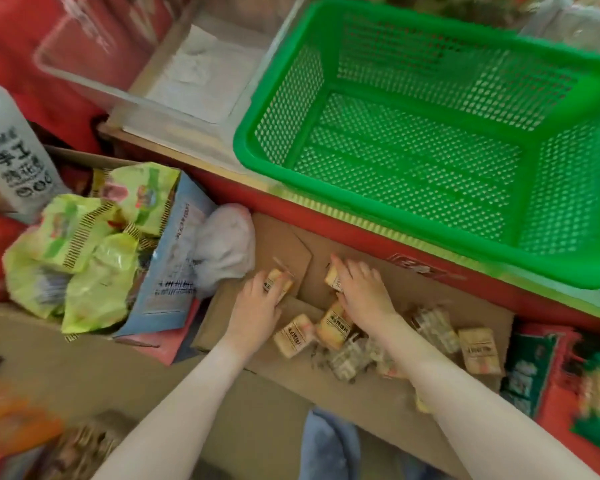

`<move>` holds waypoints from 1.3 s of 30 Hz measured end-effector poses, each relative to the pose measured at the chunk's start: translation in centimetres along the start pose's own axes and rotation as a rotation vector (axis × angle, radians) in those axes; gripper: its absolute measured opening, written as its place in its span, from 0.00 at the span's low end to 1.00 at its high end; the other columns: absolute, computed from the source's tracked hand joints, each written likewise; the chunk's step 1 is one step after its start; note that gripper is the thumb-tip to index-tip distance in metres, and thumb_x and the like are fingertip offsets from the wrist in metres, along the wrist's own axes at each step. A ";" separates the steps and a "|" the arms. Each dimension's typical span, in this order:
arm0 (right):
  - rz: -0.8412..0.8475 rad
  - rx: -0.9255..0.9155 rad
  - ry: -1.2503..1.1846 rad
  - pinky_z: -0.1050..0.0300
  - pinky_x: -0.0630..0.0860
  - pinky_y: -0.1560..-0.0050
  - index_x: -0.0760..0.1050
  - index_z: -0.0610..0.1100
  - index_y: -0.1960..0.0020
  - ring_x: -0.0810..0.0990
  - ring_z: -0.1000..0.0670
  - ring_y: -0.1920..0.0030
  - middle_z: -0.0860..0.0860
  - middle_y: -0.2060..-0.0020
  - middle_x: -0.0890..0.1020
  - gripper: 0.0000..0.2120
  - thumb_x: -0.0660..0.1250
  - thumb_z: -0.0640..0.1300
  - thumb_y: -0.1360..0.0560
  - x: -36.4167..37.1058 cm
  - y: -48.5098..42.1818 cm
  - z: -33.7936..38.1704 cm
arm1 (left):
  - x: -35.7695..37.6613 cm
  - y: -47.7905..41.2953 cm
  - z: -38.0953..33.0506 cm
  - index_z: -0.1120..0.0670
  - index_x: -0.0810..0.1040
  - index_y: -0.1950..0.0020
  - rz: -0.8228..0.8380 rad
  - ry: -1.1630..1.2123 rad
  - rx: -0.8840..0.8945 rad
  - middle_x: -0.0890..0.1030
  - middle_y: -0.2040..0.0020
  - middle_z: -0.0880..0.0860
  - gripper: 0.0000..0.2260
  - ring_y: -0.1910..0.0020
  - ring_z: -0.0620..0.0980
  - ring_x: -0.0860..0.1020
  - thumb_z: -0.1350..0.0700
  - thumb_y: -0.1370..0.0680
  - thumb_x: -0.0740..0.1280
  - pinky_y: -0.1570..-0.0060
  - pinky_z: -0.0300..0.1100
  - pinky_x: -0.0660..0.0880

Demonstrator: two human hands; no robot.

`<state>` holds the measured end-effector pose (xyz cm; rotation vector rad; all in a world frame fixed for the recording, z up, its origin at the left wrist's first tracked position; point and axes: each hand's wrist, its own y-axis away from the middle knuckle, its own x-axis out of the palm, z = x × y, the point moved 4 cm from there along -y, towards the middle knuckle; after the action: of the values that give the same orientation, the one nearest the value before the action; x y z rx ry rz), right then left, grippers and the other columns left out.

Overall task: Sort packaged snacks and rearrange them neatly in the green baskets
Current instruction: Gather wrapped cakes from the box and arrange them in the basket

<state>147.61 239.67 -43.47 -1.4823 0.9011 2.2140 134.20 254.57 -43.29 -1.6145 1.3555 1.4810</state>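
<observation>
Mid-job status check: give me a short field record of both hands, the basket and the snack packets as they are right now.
left hand: grips a small packet over the cardboard
right hand: lies over a second packet; grip unclear
green basket: empty, on the red-edged counter beyond the hands
loose packets: scattered on the cardboard by the right forearm
lime-green bags: piled at the left
progress: nothing in the basket yet

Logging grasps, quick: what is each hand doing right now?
Left hand: grips a small snack packet.
Right hand: fingers lie over a second packet; whether it grips cannot be told.
</observation>
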 end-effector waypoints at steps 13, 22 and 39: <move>-0.359 -0.058 -0.141 0.43 0.66 0.34 0.64 0.41 0.26 0.67 0.43 0.33 0.43 0.31 0.71 0.25 0.62 0.44 0.23 -9.1 6.9 -1.5 | -8.8 -0.1 -13.3 0.63 0.76 0.36 -0.331 0.346 0.409 0.77 0.39 0.62 0.15 0.41 0.57 0.73 0.59 0.20 0.60 0.40 0.49 0.73; -0.979 0.087 -0.094 0.53 0.67 0.40 0.68 0.39 0.37 0.72 0.45 0.44 0.44 0.46 0.75 0.16 0.60 0.37 0.25 -20.6 21.0 -15.9 | -14.9 -3.0 -33.4 0.62 0.74 0.35 -0.479 0.459 0.769 0.77 0.39 0.60 0.15 0.42 0.56 0.74 0.61 0.22 0.61 0.37 0.46 0.69; 0.043 0.037 -0.016 0.50 0.64 0.28 0.40 0.55 0.21 0.43 0.52 0.22 0.56 0.22 0.44 0.44 0.59 0.28 0.26 -21.1 18.6 -40.7 | -5.6 -18.2 -51.3 0.49 0.34 0.22 0.433 -0.696 0.712 0.35 0.22 0.55 0.48 0.23 0.55 0.37 0.34 0.26 0.64 0.26 0.58 0.38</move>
<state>174.03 200.43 -28.83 -1.4391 0.9719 2.2239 171.17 216.53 -29.98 -0.3243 1.5779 1.3526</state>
